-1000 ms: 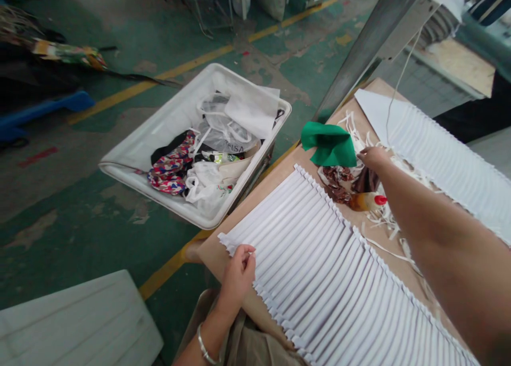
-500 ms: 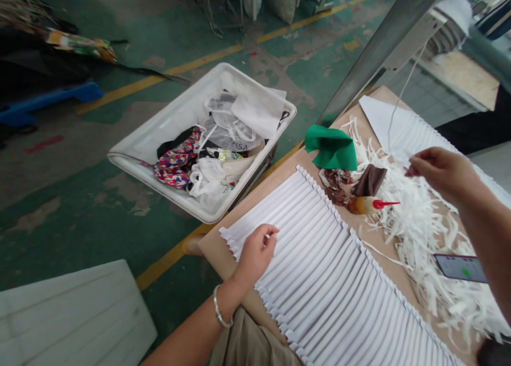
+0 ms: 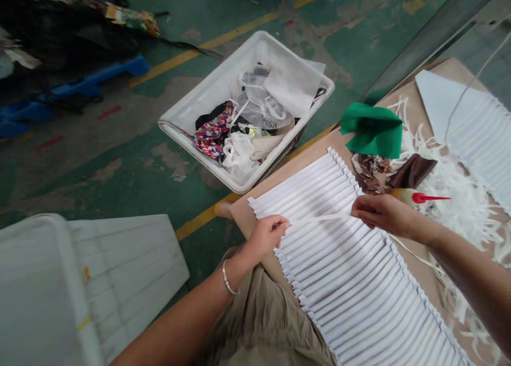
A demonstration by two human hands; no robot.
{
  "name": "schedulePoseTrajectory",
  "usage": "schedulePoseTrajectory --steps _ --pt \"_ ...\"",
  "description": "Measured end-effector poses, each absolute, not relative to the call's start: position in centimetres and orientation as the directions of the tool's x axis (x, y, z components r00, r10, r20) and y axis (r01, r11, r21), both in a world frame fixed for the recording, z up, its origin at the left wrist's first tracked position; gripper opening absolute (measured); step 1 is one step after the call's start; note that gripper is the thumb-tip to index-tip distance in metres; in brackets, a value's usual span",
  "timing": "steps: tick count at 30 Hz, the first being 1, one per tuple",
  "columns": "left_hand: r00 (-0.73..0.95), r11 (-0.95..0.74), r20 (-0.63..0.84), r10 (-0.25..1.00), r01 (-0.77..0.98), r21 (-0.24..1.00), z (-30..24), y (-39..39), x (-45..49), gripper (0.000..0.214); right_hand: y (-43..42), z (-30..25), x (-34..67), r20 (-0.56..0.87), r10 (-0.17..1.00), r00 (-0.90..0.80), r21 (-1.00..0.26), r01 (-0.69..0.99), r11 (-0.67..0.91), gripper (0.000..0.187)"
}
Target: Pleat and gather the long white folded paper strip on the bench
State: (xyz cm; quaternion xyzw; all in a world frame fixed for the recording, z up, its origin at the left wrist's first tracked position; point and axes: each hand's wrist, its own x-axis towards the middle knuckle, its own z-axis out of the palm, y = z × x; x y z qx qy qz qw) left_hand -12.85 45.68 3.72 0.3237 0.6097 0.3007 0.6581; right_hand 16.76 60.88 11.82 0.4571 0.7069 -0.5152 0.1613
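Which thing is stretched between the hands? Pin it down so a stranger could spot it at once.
On the brown board beside the white plastic tub lies a wide pleated white sheet. Across its folds runs a thin white strip, held between the left hand and the right hand. Unlike the loose white shreds to the right, it lies alone, crosswise over the pleats.

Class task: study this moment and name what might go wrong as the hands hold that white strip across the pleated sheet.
The thin white strip, stretched between the left hand and the right hand, might slip or tear, since only fingertips seem to pinch it. The pleated white sheet appears to lie loose, so its folds might shift. The red-tipped plastic bottle lies right beside the right hand and could get knocked.
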Motion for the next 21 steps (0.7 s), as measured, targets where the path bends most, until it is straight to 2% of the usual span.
schedulePoseTrajectory --steps 3,7,16,21 --pt "-0.05 0.662 -0.662 0.748 -0.001 0.749 1.0 43.8 -15.3 0.026 62.5 8.0 16.6 -0.702 0.478 -0.528 -0.563 0.822 0.081 0.039" --pt "-0.179 0.683 -0.673 0.717 -0.011 0.73 -1.7 43.2 -16.2 0.024 64.6 3.7 16.1 -0.664 0.594 -0.453 -0.446 0.879 0.172 0.038" --pt "-0.366 0.72 -0.649 0.667 0.091 0.688 -4.5 45.3 -15.4 0.021 69.7 0.0 15.5 -0.598 0.77 -0.22 -0.304 0.952 0.036 0.024" --pt "-0.41 0.726 -0.616 0.672 0.206 0.656 -5.6 45.4 -14.8 0.019 70.9 -1.2 14.9 -0.573 0.796 -0.192 -0.292 0.956 0.02 0.018"
